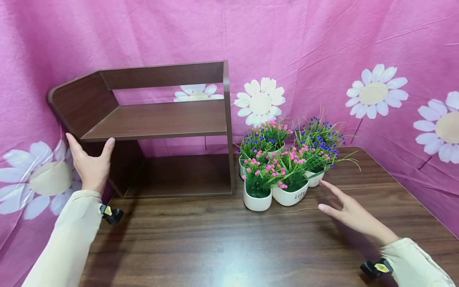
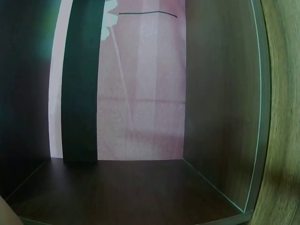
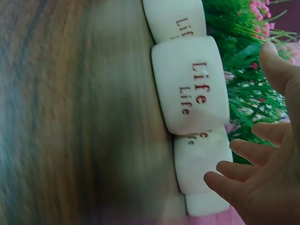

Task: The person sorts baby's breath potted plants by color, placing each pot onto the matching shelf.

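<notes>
A dark brown two-tier wooden shelf stands at the back left of the table. My left hand is at the front of its left side panel, thumb and forefinger spread wide apart; whether it touches the panel is unclear. The left wrist view looks into the shelf's compartment. Right of the shelf stand several white pots with pink and blue flowers, among them a front pot and a "Life" pot. My right hand hovers beside the pots, fingers extended, holding nothing.
The brown wood-grain table runs in front of the shelf and pots. Behind hangs a pink cloth with big white daisies, also along both sides. The shelf's right panel stands close to the pots.
</notes>
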A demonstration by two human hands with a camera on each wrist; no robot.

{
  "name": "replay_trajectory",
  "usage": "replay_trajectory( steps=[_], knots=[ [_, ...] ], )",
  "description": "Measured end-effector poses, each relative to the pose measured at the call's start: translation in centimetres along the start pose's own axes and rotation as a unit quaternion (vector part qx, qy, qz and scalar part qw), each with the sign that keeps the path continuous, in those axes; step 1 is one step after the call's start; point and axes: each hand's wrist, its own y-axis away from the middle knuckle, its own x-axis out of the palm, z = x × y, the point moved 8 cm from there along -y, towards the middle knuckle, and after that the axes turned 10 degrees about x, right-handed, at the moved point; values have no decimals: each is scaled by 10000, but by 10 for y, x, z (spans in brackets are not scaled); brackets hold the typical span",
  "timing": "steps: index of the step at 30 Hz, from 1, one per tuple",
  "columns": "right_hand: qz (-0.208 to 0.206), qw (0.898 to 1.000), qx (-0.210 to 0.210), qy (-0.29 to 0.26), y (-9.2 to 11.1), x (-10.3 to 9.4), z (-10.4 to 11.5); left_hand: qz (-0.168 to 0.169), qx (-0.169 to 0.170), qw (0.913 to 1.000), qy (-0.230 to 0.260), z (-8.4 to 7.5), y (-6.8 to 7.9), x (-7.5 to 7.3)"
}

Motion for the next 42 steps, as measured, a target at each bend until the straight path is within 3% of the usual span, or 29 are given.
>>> replay_trajectory(
  steps=[9, 13, 19, 25, 30, 36, 42],
  knots=[
    [-133, 9998, 129, -17, -13, 20, -3, -118, -133, 9997, 142, 3, 1, 3],
    [-48, 9990, 109, -430, -23, 28, -8, -99, -201, 9997, 141, 5, 1, 4],
    [90, 9918, 470, -1182, -40, 39, -15, -123, -148, 9997, 137, 4, 0, 4],
    [-38, 9865, 844, -1403, -48, 44, -18, -152, -148, 9996, 173, 4, 0, 4],
    [-135, 9865, 991, -1297, -43, 41, -16, -179, -141, 9995, 195, 4, 0, 3],
    [35, 9860, 1096, -1257, -28, 40, -10, -181, -223, 9994, 206, 6, 1, 3],
    [90, 9847, 903, -1488, -14, 41, -5, -180, -216, 9993, 233, 6, 1, 4]
  ],
)
